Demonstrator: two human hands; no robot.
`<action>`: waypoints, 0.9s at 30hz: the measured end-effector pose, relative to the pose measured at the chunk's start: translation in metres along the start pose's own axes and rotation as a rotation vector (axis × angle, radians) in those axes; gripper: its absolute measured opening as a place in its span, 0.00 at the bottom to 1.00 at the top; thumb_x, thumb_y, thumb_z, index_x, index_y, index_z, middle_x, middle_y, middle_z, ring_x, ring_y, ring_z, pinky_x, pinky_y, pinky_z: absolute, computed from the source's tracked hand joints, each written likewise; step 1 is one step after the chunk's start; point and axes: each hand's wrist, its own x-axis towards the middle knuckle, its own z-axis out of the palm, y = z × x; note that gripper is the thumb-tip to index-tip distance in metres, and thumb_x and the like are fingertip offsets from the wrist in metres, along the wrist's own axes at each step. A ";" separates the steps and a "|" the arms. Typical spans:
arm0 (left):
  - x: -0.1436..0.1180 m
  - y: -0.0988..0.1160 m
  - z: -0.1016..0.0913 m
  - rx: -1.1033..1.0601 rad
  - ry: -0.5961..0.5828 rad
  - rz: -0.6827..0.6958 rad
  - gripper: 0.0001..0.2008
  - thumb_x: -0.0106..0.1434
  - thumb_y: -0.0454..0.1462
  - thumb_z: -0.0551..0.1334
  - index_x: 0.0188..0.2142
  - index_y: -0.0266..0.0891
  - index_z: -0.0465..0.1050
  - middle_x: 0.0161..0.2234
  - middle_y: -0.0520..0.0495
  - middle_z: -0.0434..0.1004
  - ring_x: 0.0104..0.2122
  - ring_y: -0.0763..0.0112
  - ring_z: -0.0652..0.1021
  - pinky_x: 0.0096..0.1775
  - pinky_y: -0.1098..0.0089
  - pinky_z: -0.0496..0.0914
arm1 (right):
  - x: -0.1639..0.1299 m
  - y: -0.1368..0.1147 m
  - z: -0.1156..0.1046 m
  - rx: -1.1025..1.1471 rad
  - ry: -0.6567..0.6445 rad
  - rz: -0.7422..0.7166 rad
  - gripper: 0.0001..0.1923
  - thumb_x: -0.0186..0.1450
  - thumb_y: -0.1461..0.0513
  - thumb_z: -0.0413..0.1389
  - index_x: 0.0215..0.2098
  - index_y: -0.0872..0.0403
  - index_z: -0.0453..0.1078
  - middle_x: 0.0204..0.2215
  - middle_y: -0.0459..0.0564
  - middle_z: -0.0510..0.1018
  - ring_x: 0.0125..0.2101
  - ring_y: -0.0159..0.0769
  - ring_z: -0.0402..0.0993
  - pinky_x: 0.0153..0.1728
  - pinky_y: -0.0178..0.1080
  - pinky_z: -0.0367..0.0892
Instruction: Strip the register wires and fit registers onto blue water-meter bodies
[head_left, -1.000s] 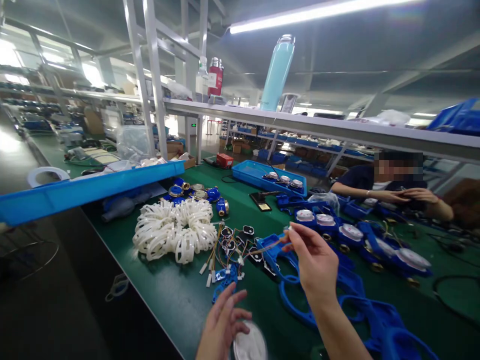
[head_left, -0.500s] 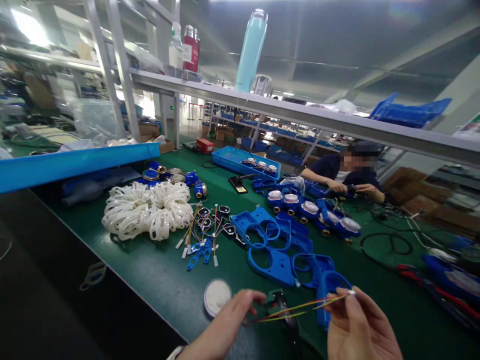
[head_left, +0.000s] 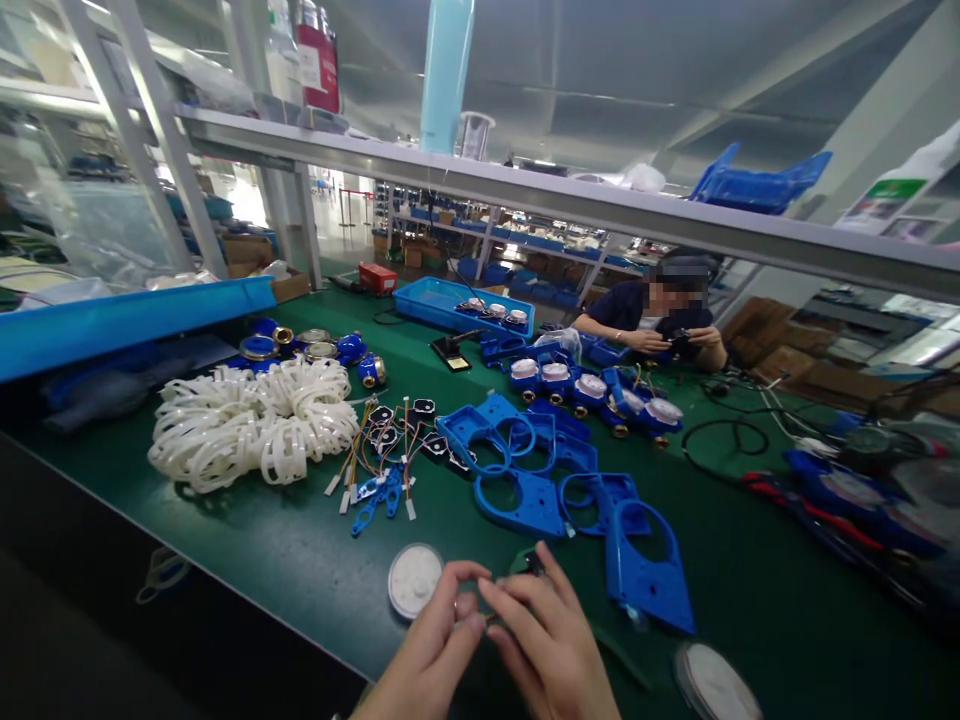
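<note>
Left hand point(head_left: 435, 640) and right hand point(head_left: 553, 640), fingers close about a barely visible wire point(head_left: 490, 619); clamping cannot be told; a light, steady pinch suits.

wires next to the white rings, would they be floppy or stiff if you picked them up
The wires would likely be floppy, as they are thin and curve loosely. They are probably light, being so slender. They may snag when lifted, since they cross one another among the black parts.
</note>
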 end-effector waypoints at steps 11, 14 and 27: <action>-0.014 -0.028 -0.049 0.773 0.550 0.133 0.36 0.51 0.47 0.69 0.57 0.37 0.64 0.58 0.35 0.62 0.58 0.45 0.60 0.58 0.52 0.49 | -0.017 -0.004 0.013 0.248 -0.013 0.284 0.09 0.70 0.62 0.51 0.44 0.55 0.72 0.26 0.46 0.67 0.23 0.28 0.67 0.23 0.30 0.62; -0.004 -0.034 -0.054 0.858 0.563 0.095 0.39 0.45 0.45 0.73 0.55 0.33 0.66 0.57 0.31 0.63 0.57 0.39 0.61 0.57 0.48 0.51 | -0.015 -0.004 0.014 0.314 0.002 0.341 0.08 0.70 0.63 0.51 0.42 0.54 0.72 0.26 0.46 0.68 0.24 0.27 0.68 0.24 0.29 0.62; -0.009 -0.013 -0.021 -0.021 0.233 0.014 0.37 0.51 0.36 0.70 0.56 0.40 0.53 0.50 0.40 0.65 0.49 0.61 0.71 0.51 0.66 0.63 | -0.011 -0.017 0.022 0.502 0.167 0.615 0.04 0.66 0.63 0.56 0.39 0.54 0.73 0.30 0.46 0.74 0.27 0.28 0.71 0.25 0.25 0.65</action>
